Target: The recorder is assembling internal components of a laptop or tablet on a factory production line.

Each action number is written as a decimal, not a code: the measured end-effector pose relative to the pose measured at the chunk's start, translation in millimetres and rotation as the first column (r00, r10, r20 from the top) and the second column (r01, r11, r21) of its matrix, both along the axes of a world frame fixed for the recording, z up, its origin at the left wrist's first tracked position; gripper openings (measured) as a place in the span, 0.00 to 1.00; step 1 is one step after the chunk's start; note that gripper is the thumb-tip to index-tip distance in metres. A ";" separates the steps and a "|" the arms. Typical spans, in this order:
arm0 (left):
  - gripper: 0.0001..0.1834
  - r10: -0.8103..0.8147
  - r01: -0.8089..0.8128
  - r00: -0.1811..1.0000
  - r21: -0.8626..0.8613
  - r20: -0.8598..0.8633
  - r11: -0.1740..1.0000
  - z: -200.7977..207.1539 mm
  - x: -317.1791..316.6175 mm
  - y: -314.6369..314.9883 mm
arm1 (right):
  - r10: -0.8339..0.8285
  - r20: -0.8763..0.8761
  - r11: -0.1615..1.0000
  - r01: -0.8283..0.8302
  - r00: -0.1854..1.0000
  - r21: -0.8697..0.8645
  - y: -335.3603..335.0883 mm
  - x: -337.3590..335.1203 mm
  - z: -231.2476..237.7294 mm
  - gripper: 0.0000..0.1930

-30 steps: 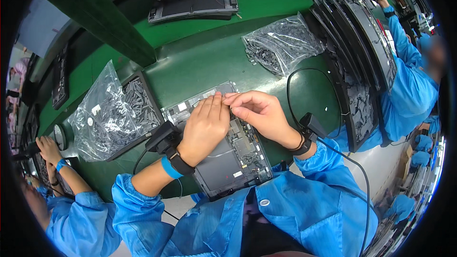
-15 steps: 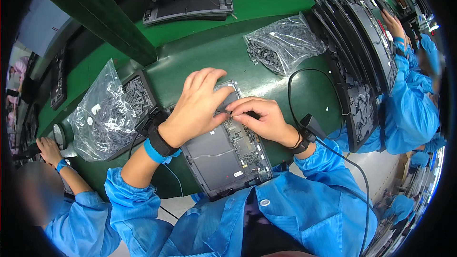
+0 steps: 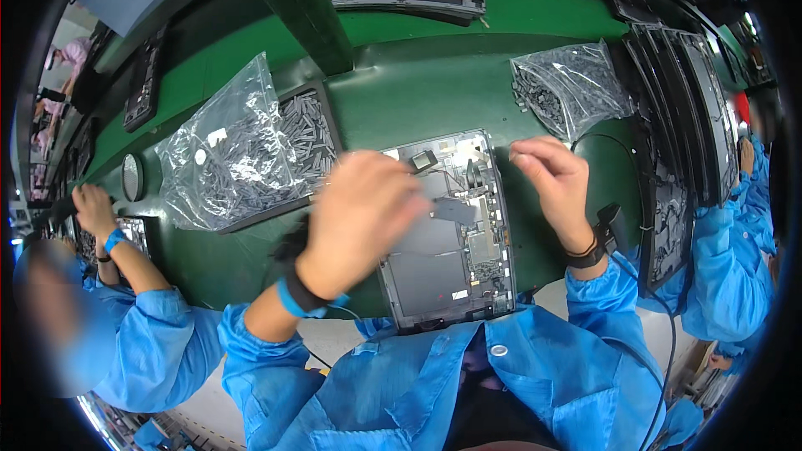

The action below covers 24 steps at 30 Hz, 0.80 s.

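Reaching across the upper left of the flat opened device [image 3: 422,280], here's the left hand [image 3: 359,209], back upward, fingers pointing right, too blurred to tell if they're apart or clamped on something. Over on the other side, the right hand [image 3: 555,184] hangs just clear of the device's right edge, wrist bent, fingers curled inward, thumb close to the fingertips; whether they meet or pinch anything, I cannot tell.

Around them on the green table [image 3: 418,83], a clear bag [image 3: 221,171] of dark strips slumps across a black tray [image 3: 332,113] at left, another clear bag [image 3: 572,88] sits farther back at right, and dark panels [image 3: 685,108] lean in a row beyond it. A green post [image 3: 292,8] rises at the back. It's the left hand that blocks the view, covering the device's upper left corner.

And the device itself: on the table's near edge, right before the person, slightly tilted, insides bare, dark plates at left, a crowded strip of parts down the right, and a dark grey piece [image 3: 455,210] lying across the middle, near the left fingertips.
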<state>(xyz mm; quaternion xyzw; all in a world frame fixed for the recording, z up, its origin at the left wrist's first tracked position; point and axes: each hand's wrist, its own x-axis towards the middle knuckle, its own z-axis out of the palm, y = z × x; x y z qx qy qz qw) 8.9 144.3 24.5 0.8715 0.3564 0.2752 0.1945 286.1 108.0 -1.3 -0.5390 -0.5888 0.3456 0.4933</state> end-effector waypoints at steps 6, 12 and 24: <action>0.11 0.468 -0.410 0.865 0.281 -0.182 0.868 -17.0 -68.8 36.2 | -0.025 -0.315 0.981 -0.038 0.949 -0.191 27.4 8.4 2.3 0.09; 0.08 0.491 -0.451 0.848 0.213 -0.200 0.867 -31.8 -74.4 40.9 | 0.031 -0.255 0.978 -0.081 0.966 -0.191 40.6 0.7 -3.7 0.05; 0.04 0.509 -0.489 0.844 0.149 -0.170 0.860 -32.1 -69.7 44.6 | 0.032 -0.490 0.954 -0.173 0.871 -0.245 34.3 -6.4 -11.7 0.10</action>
